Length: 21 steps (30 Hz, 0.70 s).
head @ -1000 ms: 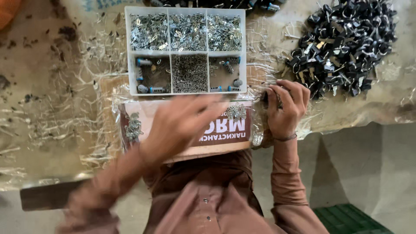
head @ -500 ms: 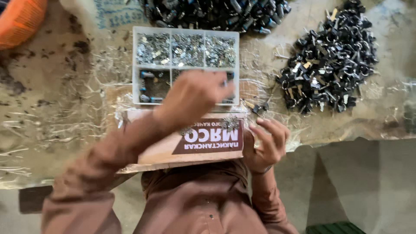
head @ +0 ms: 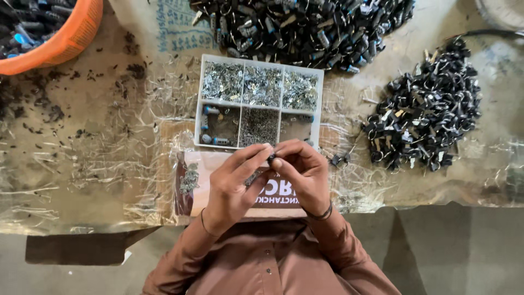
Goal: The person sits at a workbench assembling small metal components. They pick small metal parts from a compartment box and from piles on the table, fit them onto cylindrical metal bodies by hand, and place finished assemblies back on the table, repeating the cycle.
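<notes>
At near edge: left hand [head: 232, 186] and right hand [head: 303, 175] meet over a cardboard box [head: 191, 183], fingertips pinched together on a small dark part [head: 271, 159].
Open room: bare plastic sheet [head: 82, 164] to the left.
Tray [head: 322, 98]: white, six compartments, shiny metal bits, just beyond the hands.
Piles: black parts [head: 426, 109] right, more [head: 305, 27] far.
Basin [head: 71, 38]: orange, far left.
Surface: dusty table.

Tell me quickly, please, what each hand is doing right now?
Left hand: fingers pinched on a small dark part.
Right hand: fingers closed on the same small dark part, meeting the left.
</notes>
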Tool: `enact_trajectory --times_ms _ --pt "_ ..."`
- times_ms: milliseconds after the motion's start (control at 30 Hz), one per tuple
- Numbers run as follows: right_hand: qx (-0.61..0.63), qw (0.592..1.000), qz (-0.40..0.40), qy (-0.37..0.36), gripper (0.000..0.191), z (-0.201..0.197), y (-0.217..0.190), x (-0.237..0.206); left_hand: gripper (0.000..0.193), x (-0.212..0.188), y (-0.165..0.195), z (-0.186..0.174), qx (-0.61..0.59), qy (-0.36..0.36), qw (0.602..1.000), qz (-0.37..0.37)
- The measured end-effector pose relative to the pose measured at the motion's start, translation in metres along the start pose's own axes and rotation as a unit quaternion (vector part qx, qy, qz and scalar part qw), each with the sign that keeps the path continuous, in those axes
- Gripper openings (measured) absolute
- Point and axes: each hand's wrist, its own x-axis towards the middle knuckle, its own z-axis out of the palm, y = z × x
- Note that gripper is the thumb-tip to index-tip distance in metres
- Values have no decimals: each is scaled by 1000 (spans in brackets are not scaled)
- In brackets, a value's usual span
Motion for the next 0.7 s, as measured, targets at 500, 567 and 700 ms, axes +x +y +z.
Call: enact_trajectory --times_ms 500,567,700 --pt "-678 716 -161 -40 10 24 -9 89 46 54 -32 -4 145 31 989 16" --pt "-643 735 -213 -27 9 15 -5 82 42 53 -31 -5 149 34 988 10" --pt "-472 858 -202 16 18 -1 -7 73 43 50 -32 -10 116 17 993 20"
